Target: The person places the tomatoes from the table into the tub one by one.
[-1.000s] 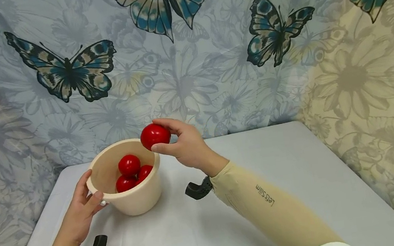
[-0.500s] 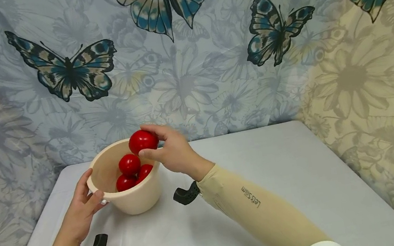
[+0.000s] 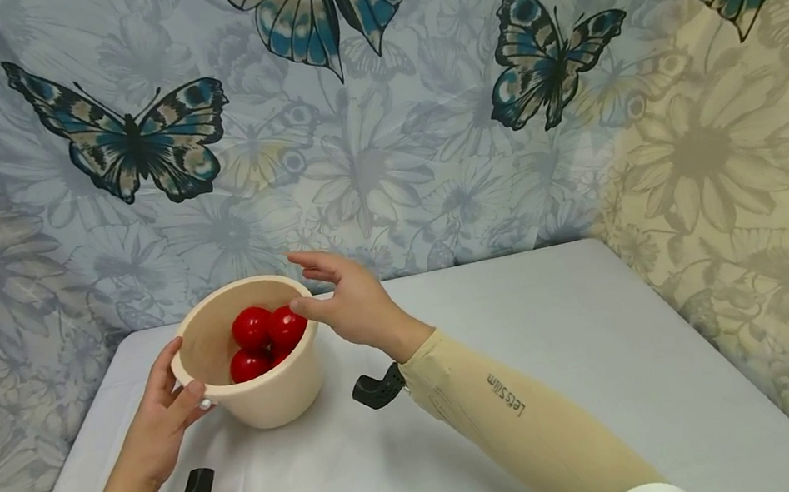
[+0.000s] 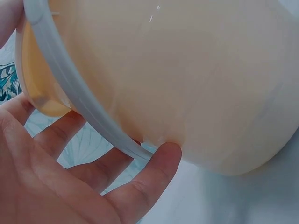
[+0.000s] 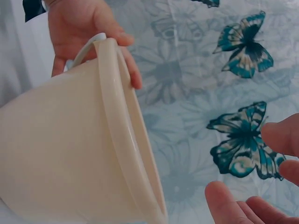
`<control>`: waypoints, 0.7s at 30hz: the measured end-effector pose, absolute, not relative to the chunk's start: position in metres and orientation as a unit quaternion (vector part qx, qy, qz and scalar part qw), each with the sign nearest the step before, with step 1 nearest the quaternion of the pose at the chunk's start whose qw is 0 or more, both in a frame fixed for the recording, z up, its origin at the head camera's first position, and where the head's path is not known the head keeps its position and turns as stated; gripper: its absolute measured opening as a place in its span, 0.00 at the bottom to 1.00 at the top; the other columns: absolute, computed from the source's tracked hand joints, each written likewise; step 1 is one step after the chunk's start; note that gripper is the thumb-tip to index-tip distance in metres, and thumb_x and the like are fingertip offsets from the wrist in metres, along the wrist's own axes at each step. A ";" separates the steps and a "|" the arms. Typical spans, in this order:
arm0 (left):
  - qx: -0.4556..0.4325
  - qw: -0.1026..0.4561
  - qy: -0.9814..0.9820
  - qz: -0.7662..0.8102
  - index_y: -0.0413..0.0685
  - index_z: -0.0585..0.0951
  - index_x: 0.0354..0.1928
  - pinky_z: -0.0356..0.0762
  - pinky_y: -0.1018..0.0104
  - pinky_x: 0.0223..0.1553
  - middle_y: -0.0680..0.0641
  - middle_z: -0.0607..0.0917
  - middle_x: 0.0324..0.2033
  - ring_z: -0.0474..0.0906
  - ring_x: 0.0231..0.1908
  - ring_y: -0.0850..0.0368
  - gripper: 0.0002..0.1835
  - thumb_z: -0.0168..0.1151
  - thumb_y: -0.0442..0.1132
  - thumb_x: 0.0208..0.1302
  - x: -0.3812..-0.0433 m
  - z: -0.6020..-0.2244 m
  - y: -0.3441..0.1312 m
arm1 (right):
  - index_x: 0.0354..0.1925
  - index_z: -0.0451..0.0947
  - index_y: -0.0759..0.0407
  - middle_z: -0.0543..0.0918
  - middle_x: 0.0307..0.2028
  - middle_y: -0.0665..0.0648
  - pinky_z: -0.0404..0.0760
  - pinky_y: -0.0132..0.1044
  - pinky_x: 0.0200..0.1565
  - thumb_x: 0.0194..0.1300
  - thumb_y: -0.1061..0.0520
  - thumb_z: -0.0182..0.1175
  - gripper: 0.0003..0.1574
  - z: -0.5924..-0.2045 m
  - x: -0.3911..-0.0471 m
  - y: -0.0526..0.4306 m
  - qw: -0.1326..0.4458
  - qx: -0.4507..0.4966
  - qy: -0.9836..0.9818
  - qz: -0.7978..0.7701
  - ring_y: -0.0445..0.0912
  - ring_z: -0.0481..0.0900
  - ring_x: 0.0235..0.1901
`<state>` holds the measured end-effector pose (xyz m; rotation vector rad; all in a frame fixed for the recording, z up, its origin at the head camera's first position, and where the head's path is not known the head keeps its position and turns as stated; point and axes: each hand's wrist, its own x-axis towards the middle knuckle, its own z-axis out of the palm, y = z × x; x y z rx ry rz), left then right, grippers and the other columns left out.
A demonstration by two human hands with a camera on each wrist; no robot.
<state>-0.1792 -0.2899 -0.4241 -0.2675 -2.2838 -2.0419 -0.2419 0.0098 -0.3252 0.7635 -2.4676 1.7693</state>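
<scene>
A cream plastic bucket (image 3: pixel 268 402) stands at the left of the table, its mouth toward the head camera. Inside lie several shiny red tomato-like balls (image 3: pixel 252 327), partly hiding one another. My left hand (image 3: pixel 154 431) grips the bucket's left rim; in the left wrist view the thumb presses the outer wall (image 4: pixel 163 60) and the other fingers pass behind the rim. Over the right rim hovers my right hand (image 3: pixel 356 306), holding nothing, its fingers extended and spread from the thumb. Its fingertips (image 5: pixel 219 196) show apart from the bucket in the right wrist view.
A white cloth covers the table (image 3: pixel 527 328). Behind it hangs a floral backdrop (image 3: pixel 368 166) with butterfly prints. Black camera mounts (image 3: pixel 378 387) stick out from both wrists. The bucket's handle (image 5: pixel 86 49) shows beside the left hand in the right wrist view.
My right hand has carried one red ball left over the bucket and let it go; it now lies among the others. The left hand has kept its grip on the rim.
</scene>
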 end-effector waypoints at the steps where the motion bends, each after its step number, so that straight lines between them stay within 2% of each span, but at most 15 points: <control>1: -0.087 0.033 -0.742 -0.664 0.57 0.43 0.80 0.77 0.73 0.45 0.39 0.39 0.77 0.59 0.64 0.49 0.39 0.51 0.34 0.77 -0.179 -0.424 -0.290 | 0.69 0.71 0.43 0.71 0.64 0.39 0.77 0.45 0.54 0.64 0.53 0.69 0.37 -0.326 -0.242 0.011 0.006 0.243 -0.787 0.567 0.38 0.71 0.61; 7: -0.077 0.034 -0.746 -0.660 0.58 0.42 0.80 0.77 0.74 0.45 0.38 0.40 0.77 0.61 0.63 0.54 0.39 0.51 0.34 0.77 -0.176 -0.430 -0.292 | 0.68 0.73 0.41 0.70 0.65 0.41 0.78 0.43 0.51 0.64 0.51 0.69 0.35 -0.335 -0.242 0.022 0.001 0.224 -0.789 0.572 0.39 0.71 0.62; 10: -0.073 0.034 -0.749 -0.657 0.59 0.43 0.80 0.76 0.74 0.45 0.38 0.40 0.77 0.59 0.64 0.48 0.39 0.51 0.35 0.77 -0.174 -0.431 -0.293 | 0.69 0.71 0.38 0.69 0.66 0.40 0.78 0.44 0.52 0.66 0.48 0.67 0.34 -0.341 -0.240 0.034 0.009 0.214 -0.803 0.556 0.39 0.69 0.63; 13: -0.081 0.028 -0.760 -0.644 0.57 0.40 0.80 0.74 0.75 0.47 0.38 0.39 0.77 0.54 0.68 0.37 0.40 0.51 0.34 0.77 -0.175 -0.429 -0.293 | 0.70 0.70 0.42 0.68 0.67 0.45 0.76 0.47 0.56 0.68 0.49 0.64 0.34 -0.347 -0.236 0.051 0.048 0.228 -0.820 0.523 0.42 0.67 0.65; 15: -0.079 0.022 -0.786 -0.613 0.58 0.36 0.80 0.72 0.61 0.58 0.38 0.37 0.77 0.48 0.70 0.31 0.42 0.51 0.36 0.77 -0.174 -0.423 -0.293 | 0.71 0.68 0.47 0.66 0.69 0.51 0.74 0.51 0.58 0.69 0.49 0.63 0.35 -0.350 -0.232 0.064 0.090 0.240 -0.841 0.478 0.48 0.65 0.66; 17: -0.072 0.031 -0.828 -0.556 0.59 0.33 0.80 0.64 0.45 0.63 0.39 0.35 0.77 0.42 0.71 0.28 0.45 0.53 0.41 0.77 -0.170 -0.413 -0.292 | 0.72 0.67 0.51 0.64 0.70 0.60 0.69 0.57 0.61 0.69 0.48 0.62 0.37 -0.352 -0.226 0.077 0.136 0.242 -0.867 0.413 0.56 0.63 0.68; 19: -0.061 0.058 -0.878 -0.472 0.58 0.32 0.79 0.51 0.27 0.61 0.39 0.33 0.77 0.36 0.72 0.27 0.46 0.54 0.47 0.76 -0.163 -0.400 -0.289 | 0.73 0.66 0.54 0.62 0.70 0.67 0.63 0.63 0.62 0.68 0.45 0.62 0.39 -0.354 -0.222 0.089 0.183 0.232 -0.895 0.335 0.64 0.59 0.69; 20: -0.055 0.076 -0.900 -0.426 0.57 0.33 0.79 0.44 0.21 0.58 0.39 0.32 0.77 0.33 0.72 0.27 0.46 0.54 0.50 0.76 -0.160 -0.392 -0.285 | 0.73 0.65 0.54 0.60 0.71 0.70 0.60 0.66 0.63 0.68 0.43 0.62 0.41 -0.354 -0.220 0.094 0.202 0.222 -0.906 0.299 0.67 0.57 0.69; 21: -0.049 0.097 -0.919 -0.378 0.56 0.36 0.80 0.42 0.19 0.57 0.38 0.32 0.77 0.31 0.72 0.27 0.46 0.54 0.53 0.75 -0.156 -0.385 -0.279 | 0.73 0.65 0.54 0.58 0.71 0.71 0.56 0.68 0.63 0.68 0.41 0.62 0.42 -0.354 -0.218 0.099 0.218 0.211 -0.914 0.268 0.69 0.54 0.70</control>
